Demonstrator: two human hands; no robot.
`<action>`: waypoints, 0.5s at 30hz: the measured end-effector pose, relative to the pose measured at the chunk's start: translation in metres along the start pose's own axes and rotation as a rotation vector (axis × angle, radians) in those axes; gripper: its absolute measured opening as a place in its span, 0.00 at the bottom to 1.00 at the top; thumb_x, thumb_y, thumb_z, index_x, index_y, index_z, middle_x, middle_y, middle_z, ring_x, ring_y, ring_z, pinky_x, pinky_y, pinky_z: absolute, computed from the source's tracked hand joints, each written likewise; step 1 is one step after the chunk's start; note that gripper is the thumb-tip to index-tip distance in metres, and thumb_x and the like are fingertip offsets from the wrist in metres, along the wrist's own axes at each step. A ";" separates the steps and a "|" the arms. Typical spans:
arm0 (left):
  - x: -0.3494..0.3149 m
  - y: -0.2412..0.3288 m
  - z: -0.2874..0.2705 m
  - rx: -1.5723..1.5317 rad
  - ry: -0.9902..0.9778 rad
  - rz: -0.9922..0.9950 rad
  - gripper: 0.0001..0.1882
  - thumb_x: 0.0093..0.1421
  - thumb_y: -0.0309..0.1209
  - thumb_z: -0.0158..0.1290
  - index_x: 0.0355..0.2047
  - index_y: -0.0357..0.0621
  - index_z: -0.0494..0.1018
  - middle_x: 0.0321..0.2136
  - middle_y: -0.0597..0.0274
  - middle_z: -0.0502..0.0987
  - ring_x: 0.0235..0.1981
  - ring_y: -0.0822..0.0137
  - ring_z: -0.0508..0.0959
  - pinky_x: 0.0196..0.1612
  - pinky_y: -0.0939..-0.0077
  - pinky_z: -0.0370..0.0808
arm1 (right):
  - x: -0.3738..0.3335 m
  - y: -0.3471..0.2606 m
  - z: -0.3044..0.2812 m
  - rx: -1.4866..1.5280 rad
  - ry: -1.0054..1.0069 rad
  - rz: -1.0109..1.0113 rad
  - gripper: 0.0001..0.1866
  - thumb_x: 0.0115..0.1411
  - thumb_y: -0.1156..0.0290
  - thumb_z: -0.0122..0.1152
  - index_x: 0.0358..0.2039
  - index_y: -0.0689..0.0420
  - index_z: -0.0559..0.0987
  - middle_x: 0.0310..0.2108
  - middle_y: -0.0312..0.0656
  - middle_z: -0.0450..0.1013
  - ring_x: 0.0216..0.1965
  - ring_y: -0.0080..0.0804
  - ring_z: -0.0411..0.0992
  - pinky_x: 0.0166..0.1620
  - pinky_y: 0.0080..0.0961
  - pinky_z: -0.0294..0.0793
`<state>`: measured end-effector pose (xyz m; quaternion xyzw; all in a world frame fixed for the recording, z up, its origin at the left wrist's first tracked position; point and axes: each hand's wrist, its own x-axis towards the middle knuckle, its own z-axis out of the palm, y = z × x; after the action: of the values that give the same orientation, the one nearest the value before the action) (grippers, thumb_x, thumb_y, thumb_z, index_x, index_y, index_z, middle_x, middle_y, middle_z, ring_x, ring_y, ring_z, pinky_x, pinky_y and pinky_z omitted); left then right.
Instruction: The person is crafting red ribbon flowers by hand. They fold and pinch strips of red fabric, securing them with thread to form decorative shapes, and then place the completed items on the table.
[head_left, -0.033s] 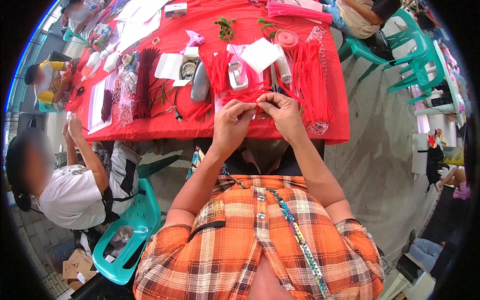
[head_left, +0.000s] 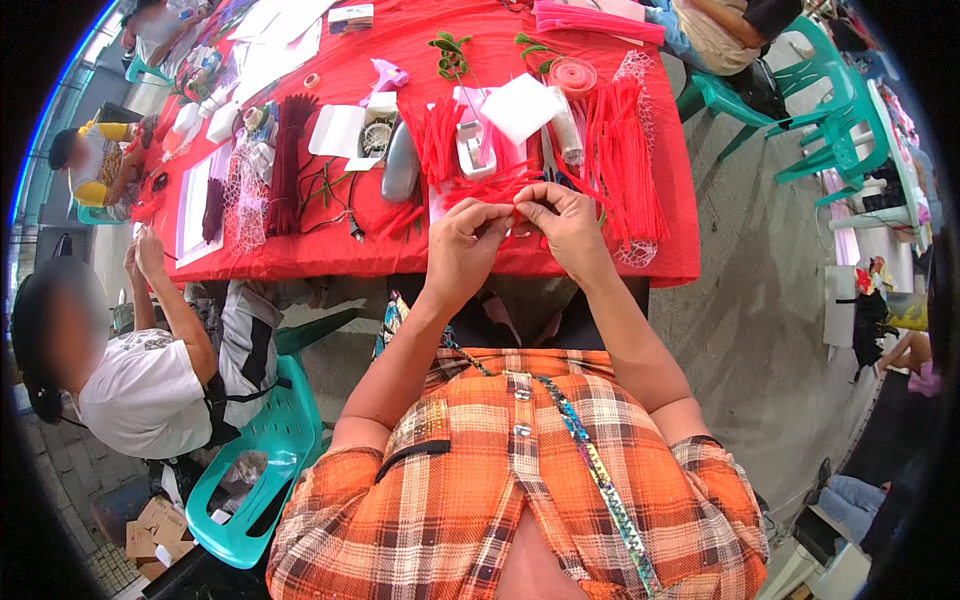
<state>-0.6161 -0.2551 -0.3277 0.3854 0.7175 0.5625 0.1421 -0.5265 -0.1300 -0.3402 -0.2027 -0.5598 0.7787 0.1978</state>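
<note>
Red strand [head_left: 516, 213], thin, bright and mostly hidden, is pinched between both hands [head_left: 466, 238] [head_left: 568, 228].

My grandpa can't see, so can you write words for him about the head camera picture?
A person's left grip and right grip are close together, pinching what looks like a thin red strand, at a red-covered table. Fuzzy red stems and a white square lie beyond. At left sits a white-shirted co-worker.
</note>
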 end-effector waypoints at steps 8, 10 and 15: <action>0.005 -0.023 -0.018 -0.840 -0.339 -0.756 0.09 0.58 0.34 0.52 0.33 0.43 0.77 0.27 0.68 0.76 0.26 0.77 0.72 0.27 0.84 0.66 | -0.002 0.000 0.002 -0.309 0.006 -0.164 0.02 0.57 0.78 0.54 0.30 0.62 0.75 0.25 0.34 0.71 0.25 0.16 0.68 0.30 0.16 0.70; 0.001 -0.030 -0.017 -1.011 -0.380 -0.862 0.11 0.58 0.35 0.52 0.40 0.46 0.73 0.28 0.66 0.76 0.30 0.75 0.74 0.31 0.79 0.70 | -0.003 -0.010 0.005 -0.260 -0.033 -0.083 0.02 0.58 0.78 0.54 0.30 0.62 0.75 0.25 0.33 0.71 0.25 0.15 0.68 0.29 0.15 0.69; -0.001 -0.032 -0.009 -1.357 -0.634 -0.906 0.16 0.60 0.36 0.49 0.48 0.46 0.67 0.31 0.64 0.76 0.32 0.71 0.76 0.34 0.76 0.73 | 0.003 -0.015 -0.006 -0.127 -0.124 -0.034 0.01 0.57 0.78 0.54 0.29 0.60 0.74 0.23 0.31 0.70 0.24 0.14 0.67 0.28 0.14 0.68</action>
<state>-0.6338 -0.2644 -0.3543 0.0339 0.2385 0.6238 0.7435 -0.5246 -0.1191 -0.3285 -0.1566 -0.6226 0.7492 0.1629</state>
